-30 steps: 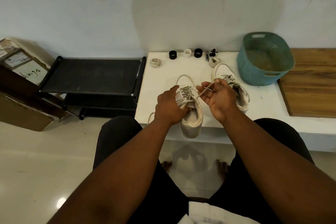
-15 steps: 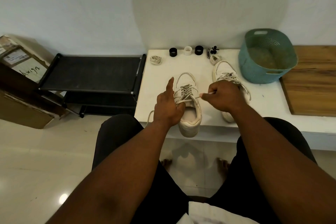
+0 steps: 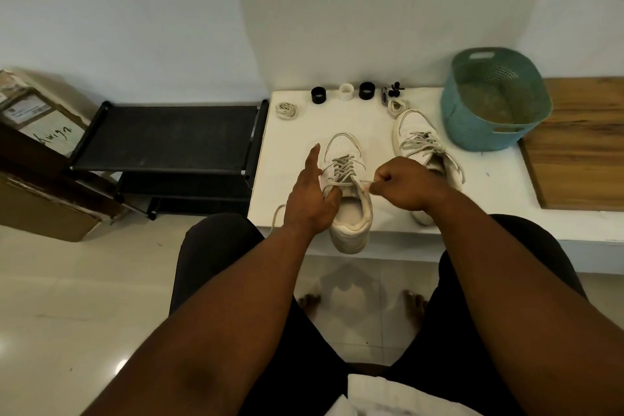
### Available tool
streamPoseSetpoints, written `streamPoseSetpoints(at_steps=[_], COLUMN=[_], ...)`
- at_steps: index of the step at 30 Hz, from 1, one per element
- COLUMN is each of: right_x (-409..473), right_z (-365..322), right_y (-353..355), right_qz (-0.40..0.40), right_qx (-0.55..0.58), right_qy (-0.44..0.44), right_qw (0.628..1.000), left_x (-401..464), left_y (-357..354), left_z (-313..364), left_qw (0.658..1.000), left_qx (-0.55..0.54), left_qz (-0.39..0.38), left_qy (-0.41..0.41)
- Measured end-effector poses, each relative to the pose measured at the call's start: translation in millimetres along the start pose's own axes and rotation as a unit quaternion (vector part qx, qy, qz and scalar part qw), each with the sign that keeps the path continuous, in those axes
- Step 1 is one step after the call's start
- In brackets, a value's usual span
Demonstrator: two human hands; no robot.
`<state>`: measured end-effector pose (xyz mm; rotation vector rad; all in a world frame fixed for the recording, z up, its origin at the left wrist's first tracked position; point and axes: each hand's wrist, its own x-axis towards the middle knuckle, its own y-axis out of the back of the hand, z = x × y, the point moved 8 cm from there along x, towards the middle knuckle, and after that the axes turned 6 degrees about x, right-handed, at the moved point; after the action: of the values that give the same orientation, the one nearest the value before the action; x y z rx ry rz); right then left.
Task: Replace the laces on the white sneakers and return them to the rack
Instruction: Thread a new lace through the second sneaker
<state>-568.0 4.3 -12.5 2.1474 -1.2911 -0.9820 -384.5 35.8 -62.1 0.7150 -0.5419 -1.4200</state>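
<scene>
A white sneaker [image 3: 349, 223] lies heel toward me on the front edge of the white table [image 3: 371, 132], its heel hanging over the edge. My left hand [image 3: 312, 199] steadies the shoe's left side, index finger pointing straight up, thumb curled on the collar. My right hand [image 3: 403, 186] is fisted and pinches the end of the grey lace [image 3: 344, 169], pulled taut to the right. The second white sneaker [image 3: 417, 142] lies further right, partly behind my right hand, with loose laces. A loose lace end [image 3: 277, 216] hangs off the table by my left wrist.
A black shoe rack [image 3: 165, 138] stands left of the table. Two coiled laces [image 3: 286, 110] [image 3: 396, 105], three small rings [image 3: 346, 92] and a black clip sit at the back. A teal basket [image 3: 493, 101] and a wooden board [image 3: 580, 145] are to the right. Cardboard boxes [image 3: 33, 152] stand far left.
My right hand has turned into a fist and drawn the lace out to the right. My left hand has opened its index finger upward while staying on the shoe.
</scene>
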Motion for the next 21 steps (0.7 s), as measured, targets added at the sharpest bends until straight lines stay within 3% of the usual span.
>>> streamPoseSetpoints(at_steps=[3,6,8,10,14,16,21], right_x=[-7.8,-11.8,-8.8,-3.2,-1.0,-1.5,-10.2], right_z=[5.5,15.2,14.8,12.3,7.2,6.0,-0.1], right_y=[32.6,46.9,46.5,43.3,29.8,25.8,24.1], right_qz=[0.100,0.157,0.165,0.152,0.090,0.069,0.020], right_qx=[0.186,0.234,0.187,0.066,-0.146,-0.195,-0.264], right_qy=[-0.017,-0.022,-0.009,0.013,-0.013,-0.039,-0.054], right_qw=[0.977,0.959,0.968,0.986,0.985,0.978,0.963], left_x=[1.0,1.2,1.8,3.6,4.5,5.4,9.4], left_y=[-0.3,-0.6,-1.0,-1.7,-0.4,7.5,38.4], left_z=[-2.2,-3.9,-3.6,-3.8,-8.1,-5.7,24.1], left_qw=[1.000,1.000,1.000,0.999,0.984,0.977,0.971], left_qx=[-0.005,-0.003,0.002,0.022,0.095,0.116,0.191], left_qz=[-0.003,0.002,-0.001,-0.024,-0.129,-0.162,-0.144], left_qy=[0.009,0.017,0.020,0.029,0.074,0.075,0.026])
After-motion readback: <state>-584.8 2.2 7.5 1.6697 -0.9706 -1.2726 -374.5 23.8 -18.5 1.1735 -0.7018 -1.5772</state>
